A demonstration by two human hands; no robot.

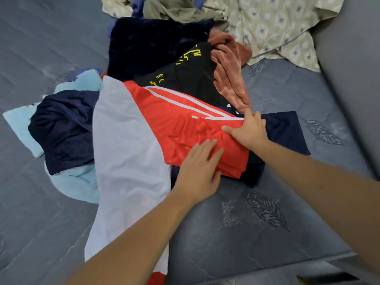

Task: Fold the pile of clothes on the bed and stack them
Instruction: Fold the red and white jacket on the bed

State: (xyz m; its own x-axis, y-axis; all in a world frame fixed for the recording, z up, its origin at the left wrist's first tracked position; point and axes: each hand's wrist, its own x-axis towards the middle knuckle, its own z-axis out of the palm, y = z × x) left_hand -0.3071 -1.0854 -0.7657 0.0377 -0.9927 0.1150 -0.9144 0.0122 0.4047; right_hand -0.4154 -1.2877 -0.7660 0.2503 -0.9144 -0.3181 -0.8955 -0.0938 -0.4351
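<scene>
Left hand (200,169) – flat on red shirt (185,128)

Home bedroom, grey quilted bed (267,223), loose clothes pile (164,68), patterned sheet (277,27)

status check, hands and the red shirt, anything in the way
Left hand and right hand flat on red shirt, pressing the fold. Shirt atop navy garment. White cloth overlaps its left edge.

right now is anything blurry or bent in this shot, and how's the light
Head view: soft, even light, no glare, faint shadows under the hands; wide-angle bend stretches the forearms and curves the bed edges; the red garment under the left hand and right hand is fairly sharp, corners softer.
</scene>
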